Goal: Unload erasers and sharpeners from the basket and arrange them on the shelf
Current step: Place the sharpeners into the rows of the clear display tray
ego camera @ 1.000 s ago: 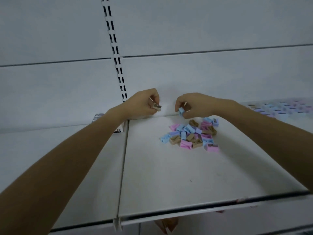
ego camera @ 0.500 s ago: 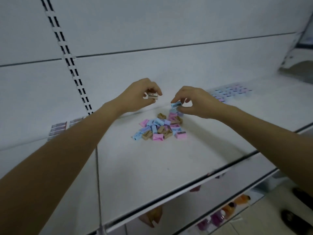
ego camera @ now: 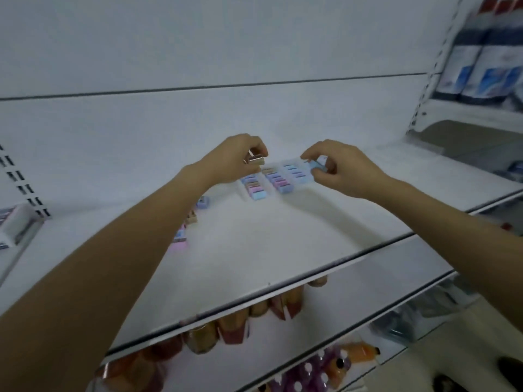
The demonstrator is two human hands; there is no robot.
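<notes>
- My left forearm hides most loose pastel plastic sharpeners on the white metal shelf.
- Above that shelf's right end, blue-and-white packets are blurred and edge-cropped.
- Beneath it, brownish bottles blur, half hidden.

A tan sharpener sits pinched in the left hand, a blue one in the right hand; pastel rows line the shelf.

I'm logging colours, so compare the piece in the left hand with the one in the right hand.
The left hand pinches a tan piece; the right hand pinches a light blue piece. The tan piece hangs over the left end of the arranged rows, the light blue piece over their right end. Both are small blocks held above the shelf.
</notes>
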